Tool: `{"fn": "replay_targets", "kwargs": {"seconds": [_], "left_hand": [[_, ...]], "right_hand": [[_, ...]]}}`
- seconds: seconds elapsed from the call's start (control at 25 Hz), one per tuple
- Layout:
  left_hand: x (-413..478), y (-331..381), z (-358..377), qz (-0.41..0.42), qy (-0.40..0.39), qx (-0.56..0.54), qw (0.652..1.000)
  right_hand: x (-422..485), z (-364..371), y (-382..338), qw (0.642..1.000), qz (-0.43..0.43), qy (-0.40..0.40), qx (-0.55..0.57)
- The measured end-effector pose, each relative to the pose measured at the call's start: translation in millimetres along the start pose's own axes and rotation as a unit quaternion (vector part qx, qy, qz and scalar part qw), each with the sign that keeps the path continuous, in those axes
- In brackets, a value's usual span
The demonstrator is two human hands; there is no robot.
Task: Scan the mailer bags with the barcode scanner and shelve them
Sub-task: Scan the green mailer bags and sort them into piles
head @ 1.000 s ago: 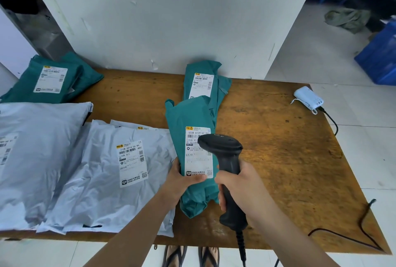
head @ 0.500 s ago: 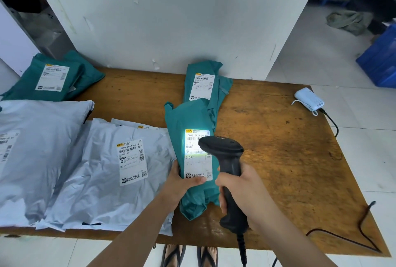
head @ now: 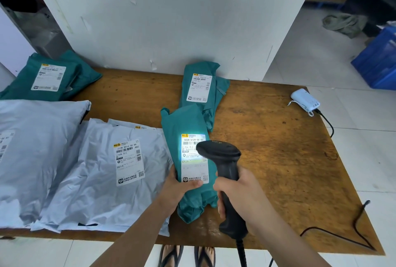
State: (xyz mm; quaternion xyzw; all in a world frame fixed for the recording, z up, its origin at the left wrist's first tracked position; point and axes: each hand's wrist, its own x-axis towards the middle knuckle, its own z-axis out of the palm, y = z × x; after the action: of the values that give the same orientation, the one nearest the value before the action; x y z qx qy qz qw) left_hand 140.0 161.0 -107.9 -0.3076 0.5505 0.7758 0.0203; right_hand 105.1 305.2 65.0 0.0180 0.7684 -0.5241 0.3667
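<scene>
A person's left hand (head: 179,185) grips the lower part of a teal mailer bag (head: 182,123) at lower centre of the frame, with the thumb on the bottom edge of its white label (head: 194,159). Brightly lit, the label reads "502B G129-00 002" and "G129". Just right of the bag, the right hand (head: 242,193) is wrapped round the handle of a black barcode scanner (head: 222,155), whose head overlaps the label. A grey mailer bag (head: 96,181) to the left, on the wooden table (head: 278,159), is labelled "210B D014-00 Q6 4HZ".
</scene>
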Motion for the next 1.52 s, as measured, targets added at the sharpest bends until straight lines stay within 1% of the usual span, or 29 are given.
{"fn": "replay_targets", "kwargs": {"seconds": [0.28, 0.4, 0.48, 0.56, 0.6, 0.68, 0.72, 0.76, 0.8, 0.84, 0.88, 0.96, 1.0, 1.04, 1.08, 1.12, 1.2, 1.24, 1.32, 1.36, 1.4, 1.48, 1.52], "left_hand": [[-1, -2, 1, -0.006, -0.006, -0.021, 1.000], [-4, 3, 2, -0.009, -0.005, -0.003, 1.000], [-6, 12, 1, -0.014, 0.003, 0.056, 0.998], [-6, 23, 0, -0.019, 0.003, 0.158, 0.987], [-6, 26, -1, -0.031, -0.002, 0.214, 0.976], [-11, 28, 0, -0.082, -0.010, 0.320, 0.944], [-15, 27, 2, -0.106, 0.004, 0.376, 0.921], [-20, 26, 3, -0.112, 0.029, 0.433, 0.894], [-26, 28, 6, -0.093, 0.059, 0.483, 0.869], [-34, 30, 11, -0.055, 0.087, 0.532, 0.841], [-41, 29, 17, 0.004, 0.106, 0.586, 0.804], [-45, 16, 28, 0.183, 0.130, 0.663, 0.714], [-41, 8, 30, 0.230, 0.106, 0.681, 0.687], [-35, -2, 28, 0.240, 0.060, 0.704, 0.666], [-28, -10, 23, 0.223, 0.020, 0.727, 0.649], [-19, -14, 17, 0.194, -0.005, 0.740, 0.644], [-9, -22, 12, 0.160, -0.007, 0.742, 0.651], [-8, -20, 13, 0.160, 0.002, 0.737, 0.657], [-4, -1, 18, 0.183, 0.059, 0.710, 0.678], [6, 13, 19, 0.184, 0.083, 0.683, 0.702], [21, 32, 19, 0.165, 0.099, 0.646, 0.738], [59, 76, 17, 0.142, 0.165, 0.548, 0.808], [79, 99, 16, 0.140, 0.203, 0.507, 0.826]], "right_hand": [[-6, 0, 1, 1.000, -0.020, -0.006, -0.012], [-5, 1, 2, 1.000, -0.016, -0.004, -0.008], [-2, -2, 4, 1.000, -0.020, 0.014, -0.005], [0, -7, 5, 0.999, -0.020, 0.035, 0.006], [1, -10, 5, 0.999, -0.015, 0.043, 0.016], [2, -17, 5, 0.998, -0.006, 0.052, 0.040], [2, -19, 4, 0.997, -0.004, 0.055, 0.048], [2, -21, 4, 0.997, -0.002, 0.057, 0.053], [2, -23, 4, 0.997, 0.000, 0.059, 0.056], [3, -24, 4, 0.996, 0.001, 0.061, 0.057], [3, -26, 5, 0.996, 0.003, 0.063, 0.058], [5, -29, 6, 0.996, 0.008, 0.064, 0.058], [6, -30, 6, 0.996, 0.010, 0.064, 0.057], [6, -31, 5, 0.996, 0.011, 0.063, 0.055], [7, -31, 5, 0.997, 0.011, 0.061, 0.054], [7, -31, 4, 0.997, 0.010, 0.058, 0.053], [8, -33, 2, 0.997, 0.008, 0.055, 0.051], [9, -35, 1, 0.997, 0.008, 0.055, 0.050], [12, -38, -3, 0.997, 0.006, 0.055, 0.053], [14, -40, -4, 0.997, 0.005, 0.056, 0.058], [16, -42, -6, 0.996, 0.005, 0.056, 0.063], [20, -46, -12, 0.996, 0.005, 0.060, 0.070], [23, -49, -16, 0.996, 0.003, 0.062, 0.071]]}}
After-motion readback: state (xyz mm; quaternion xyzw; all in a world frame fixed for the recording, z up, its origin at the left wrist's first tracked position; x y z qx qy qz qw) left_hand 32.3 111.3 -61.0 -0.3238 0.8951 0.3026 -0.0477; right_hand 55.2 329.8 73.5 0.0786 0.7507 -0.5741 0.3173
